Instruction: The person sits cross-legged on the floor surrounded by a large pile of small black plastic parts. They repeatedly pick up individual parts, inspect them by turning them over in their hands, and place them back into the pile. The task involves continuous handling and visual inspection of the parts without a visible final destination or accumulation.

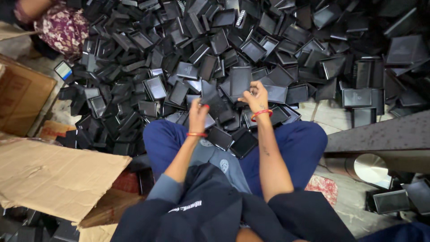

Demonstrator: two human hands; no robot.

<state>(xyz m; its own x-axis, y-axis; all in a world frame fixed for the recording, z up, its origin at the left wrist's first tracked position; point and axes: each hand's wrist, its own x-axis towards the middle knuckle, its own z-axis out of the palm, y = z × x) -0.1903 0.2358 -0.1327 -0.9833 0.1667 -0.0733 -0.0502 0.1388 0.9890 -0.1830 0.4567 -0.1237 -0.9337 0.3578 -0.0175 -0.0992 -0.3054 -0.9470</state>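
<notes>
A big heap of small black rectangular plastic trays (251, 49) covers the floor in front of me. I sit with my legs in blue trousers (300, 143) spread apart. My left hand (198, 114) is raised over the near edge of the heap and grips a black tray (209, 93) by its lower edge. My right hand (255, 96) hovers beside it, fingers bent around the corner of another black tray (240, 80). Both wrists wear red thread bands. A few loose trays (233, 141) lie between my knees.
A flattened cardboard box (53, 175) lies at the lower left, another box (20, 96) at the far left. A person in floral cloth (62, 27) sits at the top left. A dark bench edge (380, 134) and a shiny metal disc (371, 168) are at the right.
</notes>
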